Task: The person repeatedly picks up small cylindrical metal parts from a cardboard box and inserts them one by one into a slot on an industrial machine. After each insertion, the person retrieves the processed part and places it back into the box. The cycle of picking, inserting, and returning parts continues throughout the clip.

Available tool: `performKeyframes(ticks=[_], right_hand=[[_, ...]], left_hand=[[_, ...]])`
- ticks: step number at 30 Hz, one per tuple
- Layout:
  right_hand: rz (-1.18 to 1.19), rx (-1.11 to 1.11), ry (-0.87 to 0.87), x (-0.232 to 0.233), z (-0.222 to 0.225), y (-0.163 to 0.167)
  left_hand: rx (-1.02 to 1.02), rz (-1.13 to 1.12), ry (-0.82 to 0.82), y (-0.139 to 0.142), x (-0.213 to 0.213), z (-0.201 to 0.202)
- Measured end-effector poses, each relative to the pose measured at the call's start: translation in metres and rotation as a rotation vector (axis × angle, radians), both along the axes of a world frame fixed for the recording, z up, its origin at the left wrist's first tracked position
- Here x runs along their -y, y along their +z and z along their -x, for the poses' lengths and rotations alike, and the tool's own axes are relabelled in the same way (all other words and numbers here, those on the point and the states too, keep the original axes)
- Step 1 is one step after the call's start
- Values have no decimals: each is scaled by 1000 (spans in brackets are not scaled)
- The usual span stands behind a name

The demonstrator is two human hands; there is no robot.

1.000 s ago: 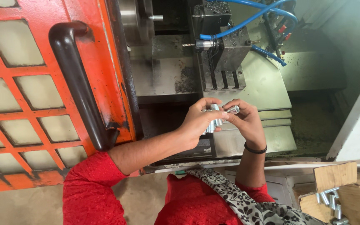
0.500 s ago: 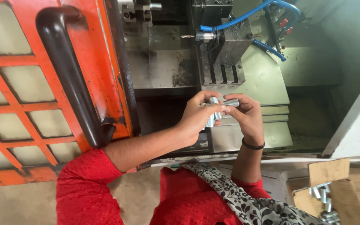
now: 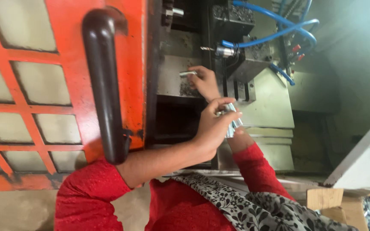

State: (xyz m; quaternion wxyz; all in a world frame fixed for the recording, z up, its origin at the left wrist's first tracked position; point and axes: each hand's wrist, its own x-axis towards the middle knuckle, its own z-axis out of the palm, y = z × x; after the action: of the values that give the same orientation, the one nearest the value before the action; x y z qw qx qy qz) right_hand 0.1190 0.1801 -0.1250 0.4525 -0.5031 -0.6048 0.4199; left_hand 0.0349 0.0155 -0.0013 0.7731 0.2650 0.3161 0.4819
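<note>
- Right hand (image 3: 205, 81) is stretched into the machine, thumb and forefinger pinched on a short metal pin (image 3: 188, 74); the pin sticks out leftward past the fingertips, level, above the grey machine bed (image 3: 172, 79).
- Left hand (image 3: 214, 126) is held nearer the body, fingers curled shut around a bundle of metal pins (image 3: 233, 122); their ends poke out on the right of the fist. The count is unclear, probably three or four.
- The two hands are apart, right above left in view.
- Orange door (image 3: 61, 85) with black handle (image 3: 103, 85) is at the left; blue hoses (image 3: 275, 30) above; cardboard box (image 3: 343, 205) at lower right.
</note>
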Motion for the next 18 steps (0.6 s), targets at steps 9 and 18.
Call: performKeyframes(ticks=[9, 18], right_hand=[[88, -758, -217, -173, 57, -10], [102, -1333, -131, -209, 83, 33]], left_hand=[[47, 32, 16, 5, -15, 5], [46, 107, 0, 14, -17, 10]])
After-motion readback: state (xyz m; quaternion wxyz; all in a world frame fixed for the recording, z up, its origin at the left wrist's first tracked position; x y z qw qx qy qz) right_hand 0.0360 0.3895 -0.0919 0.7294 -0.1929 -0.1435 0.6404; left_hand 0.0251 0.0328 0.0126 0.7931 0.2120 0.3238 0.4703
